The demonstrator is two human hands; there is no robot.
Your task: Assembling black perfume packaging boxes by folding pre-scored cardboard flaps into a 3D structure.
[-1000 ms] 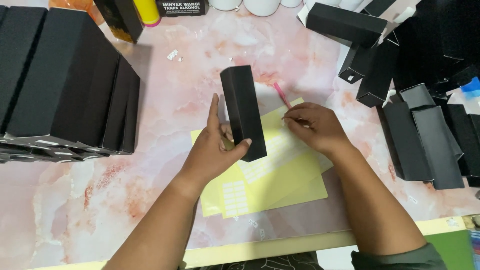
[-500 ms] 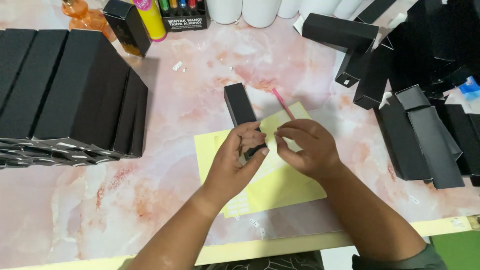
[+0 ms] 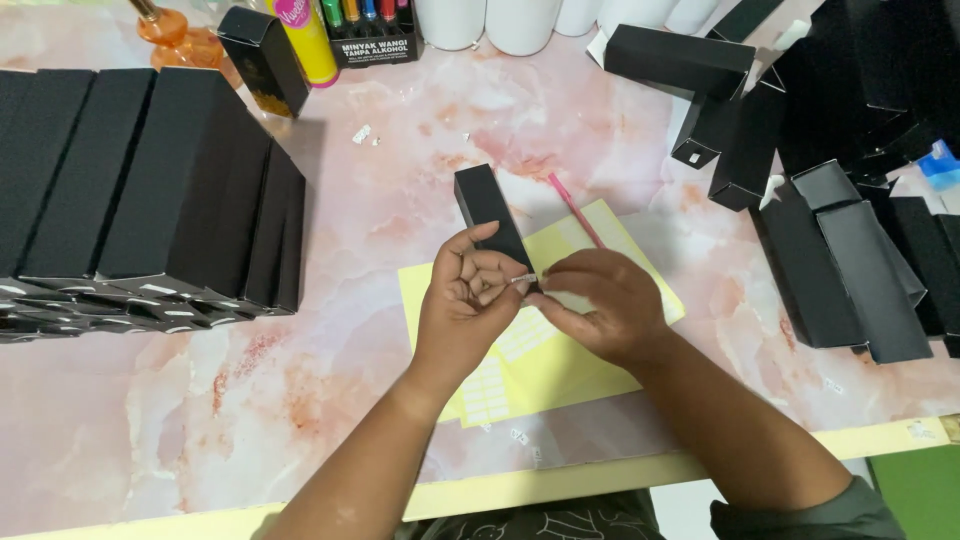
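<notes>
- Two hands meet near the middle of the desk [image 3: 330,330]: the left hand [image 3: 470,300] is curled around the near end of one small black box [image 3: 490,215], gripping it, and the right hand [image 3: 600,305] pinches a tiny white sticker [image 3: 520,279] at that end — whether it already touches the box is hard to tell.
- One yellow sticker sheet [image 3: 560,360] lies under both hands, toward the desk's near edge.
- One pink stick [image 3: 575,210] rests across the sheet's far corner, just beside the box.
- About six long black boxes [image 3: 160,180] lie packed side by side along the left edge.
- Many more black boxes [image 3: 850,270] crowd the right edge, piled and overlapping.
- One orange bottle [image 3: 170,25] stands at the far left corner.
</notes>
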